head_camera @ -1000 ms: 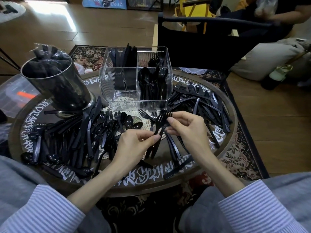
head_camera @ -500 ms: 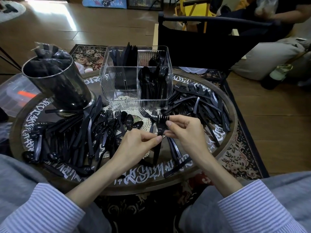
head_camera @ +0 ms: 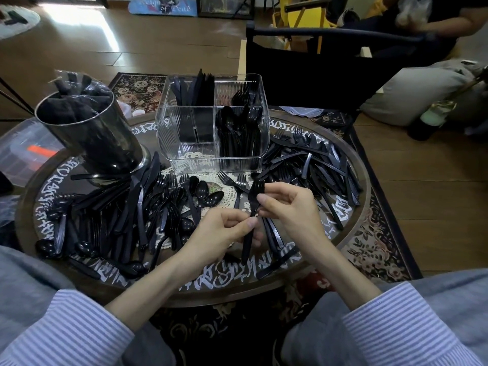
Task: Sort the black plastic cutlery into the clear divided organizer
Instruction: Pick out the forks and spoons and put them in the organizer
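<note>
— Now gathered upright between both hands, no longer fanned at a slant: black forks [head_camera: 254, 207]. Grip?

— Left hand [head_camera: 223, 235] pinching handles low; right hand [head_camera: 286, 207] curled round just under tines.

— Beyond?

— Loose cutlery [head_camera: 132, 207] heaped across round table [head_camera: 351, 233]; clear organizer [head_camera: 212, 122] behind, knives, spoons, forks standing inside. Steel canister [head_camera: 89, 133] far left.

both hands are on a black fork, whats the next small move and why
Probably lift the black plastic fork, pinched by left hand and right hand, toward the far-right compartment of the clear divided organizer, where other forks stand.
</note>
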